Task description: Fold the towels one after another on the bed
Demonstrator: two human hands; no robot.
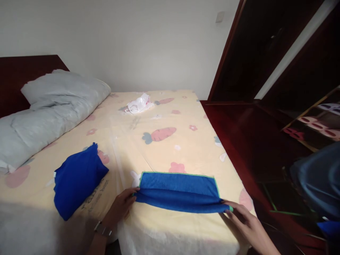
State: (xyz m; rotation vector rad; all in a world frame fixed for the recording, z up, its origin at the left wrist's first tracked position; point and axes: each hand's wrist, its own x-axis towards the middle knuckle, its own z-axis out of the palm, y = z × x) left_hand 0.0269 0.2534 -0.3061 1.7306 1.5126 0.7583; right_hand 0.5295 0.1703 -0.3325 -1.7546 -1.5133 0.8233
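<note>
A blue towel [180,181] with green edging lies on the bed, its near part folded over toward the far side. My left hand [122,204] pinches the left end of the fold between thumb and fingers. At the opposite end, my right hand [243,220] is closed on the towel's right corner, where a bit of green edge shows. The fold sags slightly between both hands. A crumpled blue cloth [78,180] with a small white tag rests to the left of my left hand. A bracelet or watch band circles my left wrist.
The bed [159,157] has a yellow sheet printed with carrots and flowers. A grey quilt [58,109] is heaped at the left by the dark headboard [29,69]. Farther back sits a white plastic bag [139,103]. Slippers [316,124] stand on a rack at the right.
</note>
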